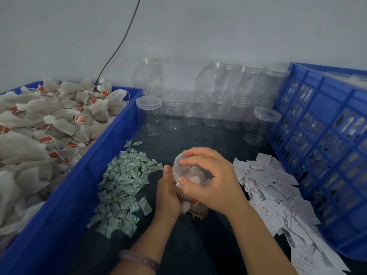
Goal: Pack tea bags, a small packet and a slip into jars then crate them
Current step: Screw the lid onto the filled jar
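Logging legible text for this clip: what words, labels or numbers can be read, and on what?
Nothing reads clearly.
White slips: red print, too blurred to read.
Small packets: green print, too small to read.
Tea bag tags: red, print too small to read.
Held jar: no label visible.

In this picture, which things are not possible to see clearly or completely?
Head view:
- Inside of the jar, including whether a packet or slip is in it: the right hand covers its mouth and the left hand its side.
- Print on the slips: too small and blurred.
- Contents of the crate: behind its lattice wall, cut off by the right edge.
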Available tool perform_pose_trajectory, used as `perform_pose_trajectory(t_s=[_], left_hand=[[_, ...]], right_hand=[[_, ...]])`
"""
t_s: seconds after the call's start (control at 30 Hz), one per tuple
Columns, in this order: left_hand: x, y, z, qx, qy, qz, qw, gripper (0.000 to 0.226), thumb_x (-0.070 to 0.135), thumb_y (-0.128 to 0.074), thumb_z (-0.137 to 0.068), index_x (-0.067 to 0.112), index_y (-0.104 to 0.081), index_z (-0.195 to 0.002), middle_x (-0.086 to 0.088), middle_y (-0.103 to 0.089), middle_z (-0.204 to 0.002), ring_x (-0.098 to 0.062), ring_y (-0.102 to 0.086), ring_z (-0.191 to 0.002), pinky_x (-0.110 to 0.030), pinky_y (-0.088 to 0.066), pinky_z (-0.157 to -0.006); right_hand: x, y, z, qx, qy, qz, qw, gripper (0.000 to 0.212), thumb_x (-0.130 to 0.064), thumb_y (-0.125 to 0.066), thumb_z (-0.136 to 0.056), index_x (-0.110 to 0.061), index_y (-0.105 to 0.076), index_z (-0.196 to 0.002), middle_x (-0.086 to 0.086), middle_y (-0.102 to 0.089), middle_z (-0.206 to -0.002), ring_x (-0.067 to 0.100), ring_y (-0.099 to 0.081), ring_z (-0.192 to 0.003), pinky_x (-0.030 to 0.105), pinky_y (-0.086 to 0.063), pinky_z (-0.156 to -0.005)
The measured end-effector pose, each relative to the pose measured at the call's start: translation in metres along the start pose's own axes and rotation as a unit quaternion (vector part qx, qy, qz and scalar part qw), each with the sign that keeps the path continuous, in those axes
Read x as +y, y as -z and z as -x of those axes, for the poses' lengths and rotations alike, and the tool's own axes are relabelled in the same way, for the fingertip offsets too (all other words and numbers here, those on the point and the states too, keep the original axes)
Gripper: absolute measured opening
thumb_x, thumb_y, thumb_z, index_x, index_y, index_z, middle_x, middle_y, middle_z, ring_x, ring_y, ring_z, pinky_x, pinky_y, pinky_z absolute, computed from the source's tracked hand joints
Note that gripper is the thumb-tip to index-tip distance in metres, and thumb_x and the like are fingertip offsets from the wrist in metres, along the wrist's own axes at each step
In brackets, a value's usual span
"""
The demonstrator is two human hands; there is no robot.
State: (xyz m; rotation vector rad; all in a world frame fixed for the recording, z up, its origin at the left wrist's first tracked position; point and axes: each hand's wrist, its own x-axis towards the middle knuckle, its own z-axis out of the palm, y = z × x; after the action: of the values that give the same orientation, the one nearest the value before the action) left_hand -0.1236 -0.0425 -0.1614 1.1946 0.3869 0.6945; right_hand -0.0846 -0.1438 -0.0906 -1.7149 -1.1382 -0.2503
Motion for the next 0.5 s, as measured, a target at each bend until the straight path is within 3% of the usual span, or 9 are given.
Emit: perform_pose_trajectory(t_s=[0.13, 0.3, 0.37, 0.5], left_hand=[[-0.001, 0.002, 0.0, 0.0, -0.009, -0.005, 1.0, 0.063, 0.076, -0.032, -0.076, 0.031, -0.075, -0.072, -0.004, -0.067, -0.063, -0.029, -0.059, -0.07, -0.038, -0.045, -0.067], [-0.006, 0.003, -0.004, 0.011, 0.018, 0.007, 1.0, 0.058, 0.061, -0.03, -0.09, 0.031, -0.074, -0.067, -0.003, -0.066, -0.058, -0.027, -0.059, -0.07, -0.047, -0.043, -0.07], [-0.008, 0.003, -0.006, 0.017, 0.017, -0.017, 1.0, 0.058, 0.054, -0.03, -0.098, 0.032, -0.072, -0.063, -0.002, -0.065, -0.056, -0.022, -0.061, -0.059, -0.042, -0.046, -0.065], [-0.006, 0.004, -0.005, 0.015, 0.013, -0.015, 1.0, 0.054, 0.07, -0.036, -0.077, 0.032, -0.072, -0.066, -0.003, -0.068, -0.062, -0.02, -0.064, -0.061, -0.042, -0.048, -0.066]], right_hand=[[-0.004, 0.001, -0.001, -0.007, -0.002, 0.013, 1.0, 0.038, -0.04, -0.065, -0.068, -0.014, -0.077, -0.093, -0.007, -0.067, -0.109, 0.01, -0.061, -0.105, 0.028, -0.049, -0.093], [-0.007, 0.003, -0.002, -0.042, 0.016, 0.066, 0.997, 0.039, -0.045, -0.061, -0.067, -0.018, -0.076, -0.091, -0.01, -0.066, -0.107, 0.011, -0.058, -0.106, 0.019, -0.045, -0.091], [-0.011, 0.008, -0.006, -0.09, -0.011, 0.085, 0.992, 0.038, -0.049, -0.061, -0.065, -0.023, -0.074, -0.09, -0.015, -0.063, -0.106, 0.009, -0.055, -0.105, 0.024, -0.046, -0.089], [-0.021, 0.015, -0.021, -0.201, -0.064, 0.171, 0.962, 0.044, -0.055, -0.057, -0.059, -0.038, -0.058, -0.099, -0.021, -0.044, -0.105, 0.004, -0.043, -0.098, 0.028, -0.044, -0.082]])
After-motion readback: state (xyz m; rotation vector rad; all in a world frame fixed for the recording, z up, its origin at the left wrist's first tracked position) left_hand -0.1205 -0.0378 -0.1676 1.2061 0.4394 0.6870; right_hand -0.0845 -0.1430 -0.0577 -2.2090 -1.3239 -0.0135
